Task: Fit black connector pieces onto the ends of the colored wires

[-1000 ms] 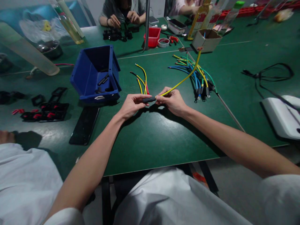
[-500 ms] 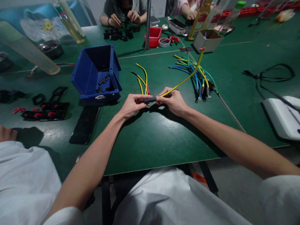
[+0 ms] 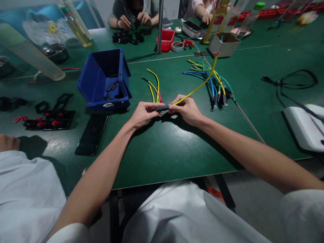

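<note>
Between the fingertips of my left hand is a short black sleeve, lying level just above the table. My right hand pinches a yellow wire close to its end, where it meets the sleeve's right end. From there the wire arcs up and to the right, its far tip in the air near a cardboard box. Whether the near end sits inside the sleeve is hidden by my fingers. Just beyond my left hand lie several yellow wires and a red piece. Black pieces lie inside a blue bin.
A bundle of yellow, green and blue wires with ring ends lies to the right. A phone and black-and-red parts are on the left. Across the table stand a red box, the cardboard box and bottles; co-workers' hands work there.
The far tip of the yellow wire has shifted slightly left. Both my hands stay almost in place, fingers still on the sleeve and wire.
</note>
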Tool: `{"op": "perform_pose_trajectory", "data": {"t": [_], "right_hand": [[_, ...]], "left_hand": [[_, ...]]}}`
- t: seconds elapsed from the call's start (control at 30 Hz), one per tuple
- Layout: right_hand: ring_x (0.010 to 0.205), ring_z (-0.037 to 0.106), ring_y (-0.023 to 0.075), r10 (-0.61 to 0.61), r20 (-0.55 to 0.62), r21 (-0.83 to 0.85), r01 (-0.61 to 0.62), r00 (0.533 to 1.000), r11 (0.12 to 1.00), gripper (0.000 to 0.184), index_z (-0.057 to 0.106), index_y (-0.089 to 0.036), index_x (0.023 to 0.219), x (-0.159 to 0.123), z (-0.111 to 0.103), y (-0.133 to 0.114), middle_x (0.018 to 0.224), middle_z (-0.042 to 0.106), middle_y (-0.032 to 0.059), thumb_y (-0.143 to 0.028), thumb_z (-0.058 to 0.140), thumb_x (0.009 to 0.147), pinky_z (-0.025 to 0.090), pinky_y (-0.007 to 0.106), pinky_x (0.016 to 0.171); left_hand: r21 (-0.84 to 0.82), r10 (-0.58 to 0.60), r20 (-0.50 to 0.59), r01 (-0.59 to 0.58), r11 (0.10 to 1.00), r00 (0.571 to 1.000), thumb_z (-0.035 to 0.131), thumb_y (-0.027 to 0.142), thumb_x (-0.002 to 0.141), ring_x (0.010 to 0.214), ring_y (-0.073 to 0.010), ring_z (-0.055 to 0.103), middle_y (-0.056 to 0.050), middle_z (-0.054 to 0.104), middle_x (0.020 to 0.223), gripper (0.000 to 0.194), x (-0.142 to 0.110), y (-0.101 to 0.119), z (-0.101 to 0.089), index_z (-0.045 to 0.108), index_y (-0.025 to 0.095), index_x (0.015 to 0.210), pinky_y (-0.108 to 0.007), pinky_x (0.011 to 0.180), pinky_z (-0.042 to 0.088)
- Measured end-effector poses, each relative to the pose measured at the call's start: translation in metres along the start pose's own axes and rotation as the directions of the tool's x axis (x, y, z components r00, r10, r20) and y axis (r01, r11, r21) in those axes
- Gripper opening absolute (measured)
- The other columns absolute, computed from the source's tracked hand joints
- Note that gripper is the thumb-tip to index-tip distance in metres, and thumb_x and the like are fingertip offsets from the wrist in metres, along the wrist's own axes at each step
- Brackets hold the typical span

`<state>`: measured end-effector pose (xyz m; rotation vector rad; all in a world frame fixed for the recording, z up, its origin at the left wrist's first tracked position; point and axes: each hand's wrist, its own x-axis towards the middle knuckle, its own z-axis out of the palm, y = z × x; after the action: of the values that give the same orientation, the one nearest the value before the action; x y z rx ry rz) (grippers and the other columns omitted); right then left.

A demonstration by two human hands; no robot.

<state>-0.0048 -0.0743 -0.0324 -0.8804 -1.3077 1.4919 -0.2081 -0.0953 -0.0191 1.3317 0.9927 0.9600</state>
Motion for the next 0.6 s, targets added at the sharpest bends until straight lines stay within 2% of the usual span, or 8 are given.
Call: {"op": "perform_pose_trajectory", "data": {"t": [0.33,0.5,0.6], "right_hand": [[0.055,0.063,0.0101,0.017,0.010,0.035,-0.017,1.000,0.999,0.038,0.057,-0.017,0.074,0.0009,0.0001,-0.0004,0.065,0.066,-0.0011,-0.036,0.087,0.062,0.052,0.022,0.054],[0.056,0.064,0.0104,0.061,0.054,0.066,-0.065,0.997,0.996,0.040,0.055,-0.017,0.076,0.0028,-0.0021,-0.0014,0.067,0.066,-0.0011,-0.038,0.087,0.064,0.051,0.021,0.052],[0.060,0.066,0.0110,0.084,0.105,0.103,-0.094,0.991,0.990,0.039,0.054,-0.018,0.078,0.0040,-0.0034,-0.0030,0.069,0.067,-0.0003,-0.044,0.081,0.070,0.052,0.022,0.056]], "left_hand": [[0.010,-0.022,0.012,0.022,1.000,1.000,0.079,0.027,0.065,0.080,-0.0187,0.070,-0.009,0.076,0.096,0.045,-0.0024,0.0049,0.0020,0.074,0.015,0.108,-0.034,0.079,0.056],[0.040,-0.026,0.012,0.026,0.999,1.000,0.078,0.027,0.066,0.080,-0.0180,0.069,-0.009,0.076,0.095,0.043,-0.0029,0.0066,0.0027,0.075,0.016,0.107,-0.032,0.077,0.054],[0.040,-0.013,0.005,0.013,0.999,1.000,0.078,0.026,0.066,0.078,-0.0169,0.069,-0.008,0.076,0.094,0.041,-0.0025,0.0064,0.0028,0.075,0.016,0.106,-0.032,0.078,0.054]]}}
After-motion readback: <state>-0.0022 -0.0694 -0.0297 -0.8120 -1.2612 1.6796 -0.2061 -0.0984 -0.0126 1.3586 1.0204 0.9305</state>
